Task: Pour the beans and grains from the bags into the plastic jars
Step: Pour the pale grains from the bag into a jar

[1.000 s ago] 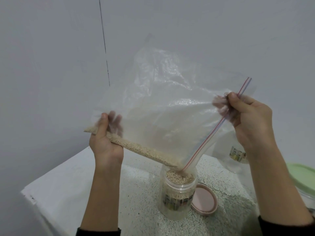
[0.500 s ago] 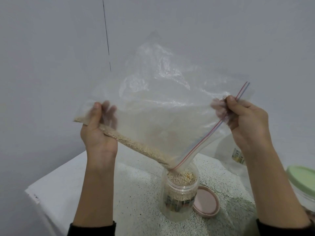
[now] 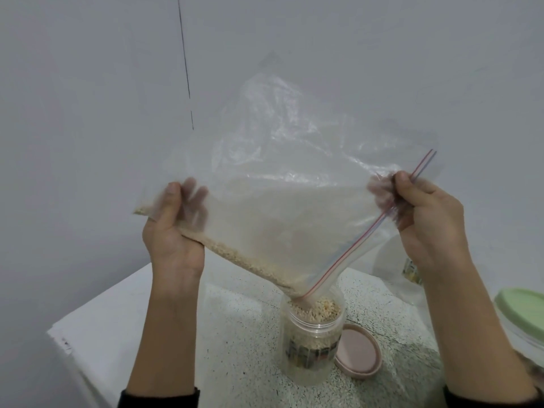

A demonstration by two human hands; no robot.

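A large clear zip bag (image 3: pixel 282 201) hangs tilted above a clear plastic jar (image 3: pixel 310 346) on the speckled counter. Pale grains (image 3: pixel 244 257) lie along the bag's lower edge and run out of its bottom corner into the jar, which is filled to near its rim. My left hand (image 3: pixel 173 231) grips the bag's left corner, thumb in front, fingers behind the plastic. My right hand (image 3: pixel 424 219) pinches the bag's zip edge with its red and blue stripes, high at the right.
A pink lid (image 3: pixel 357 351) lies upside down right beside the jar. A container with a green lid (image 3: pixel 524 312) stands at the right edge, and another clear jar (image 3: pixel 394 260) behind my right arm. The counter's left edge (image 3: pixel 97 304) is near; a grey wall stands behind.
Both hands have lifted the bag higher, the left one most, steepening its tilt. More grains have slid down the edge into the jar, and the grain level has risen.
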